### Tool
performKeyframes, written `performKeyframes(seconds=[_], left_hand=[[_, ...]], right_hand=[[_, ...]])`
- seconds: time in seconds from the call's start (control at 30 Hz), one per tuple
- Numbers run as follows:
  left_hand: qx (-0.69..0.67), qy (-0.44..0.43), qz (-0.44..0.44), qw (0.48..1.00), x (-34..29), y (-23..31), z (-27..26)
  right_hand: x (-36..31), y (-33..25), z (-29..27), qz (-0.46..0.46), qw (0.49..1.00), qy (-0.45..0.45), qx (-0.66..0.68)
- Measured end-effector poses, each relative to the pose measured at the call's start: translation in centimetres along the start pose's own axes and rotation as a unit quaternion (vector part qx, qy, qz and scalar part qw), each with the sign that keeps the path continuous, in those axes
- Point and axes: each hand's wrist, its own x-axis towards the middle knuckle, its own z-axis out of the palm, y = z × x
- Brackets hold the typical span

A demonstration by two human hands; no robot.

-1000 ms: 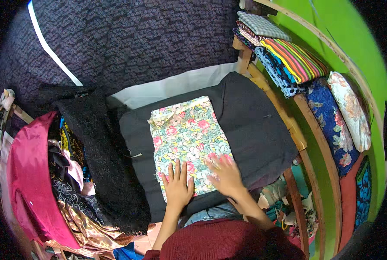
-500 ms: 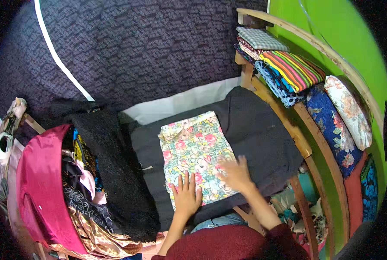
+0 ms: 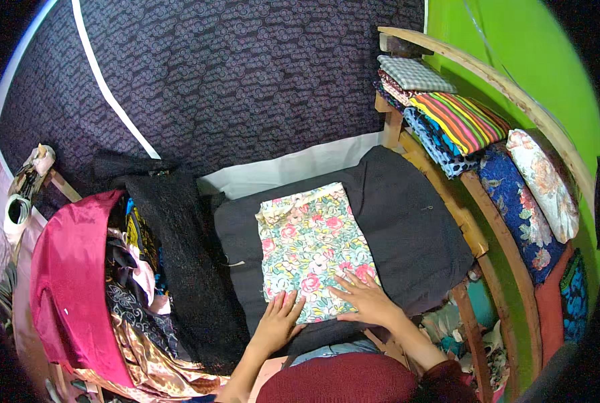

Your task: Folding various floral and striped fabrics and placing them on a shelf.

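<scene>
A folded floral cloth (image 3: 317, 248), white with pink roses and green leaves, lies flat on a black cloth (image 3: 407, 215) spread over the work surface. Its far edge looks slightly rumpled. At the cloth's near left corner rests my left hand (image 3: 279, 324), fingers spread. My right hand (image 3: 367, 301) lies flat on the near right part, fingers stretched apart. Neither hand grips anything.
On the left stands a heap of fabrics: a magenta satin cloth (image 3: 75, 289), a black textured cloth (image 3: 189, 269) and gold satin (image 3: 139, 349). Wooden slats (image 3: 508, 255) at right carry folded cloths, including a striped one (image 3: 458, 121). Behind hangs a dark patterned cloth (image 3: 260, 80).
My right hand has come down flat near the floral cloth's near right edge. My left hand has slid toward the near left corner. The whole view has shifted slightly.
</scene>
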Motion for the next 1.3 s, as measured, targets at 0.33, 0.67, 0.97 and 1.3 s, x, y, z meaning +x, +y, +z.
performKeyframes(seconds=[0.33,0.67,0.97,1.3], left_hand=[[0.069,0.003,0.066,0.995,-1.7,-0.7,-0.7],[-0.103,0.031,-0.003,0.994,-0.6,-1.6,-2.8],[-0.217,0.098,-0.01,0.971,-1.7,-0.4,-5.9],[-0.427,-0.137,0.051,0.892,-6.0,2.1,-9.5]], right_hand=[[-1.6,2.0,-2.9,-0.052,0.991,-0.096,-0.078],[-1.8,0.4,-1.1,-0.013,0.994,0.023,-0.106],[-2.9,-0.6,-4.8,-0.007,0.992,0.119,0.038],[-9.2,-5.6,-10.9,0.04,0.976,-0.176,0.124]])
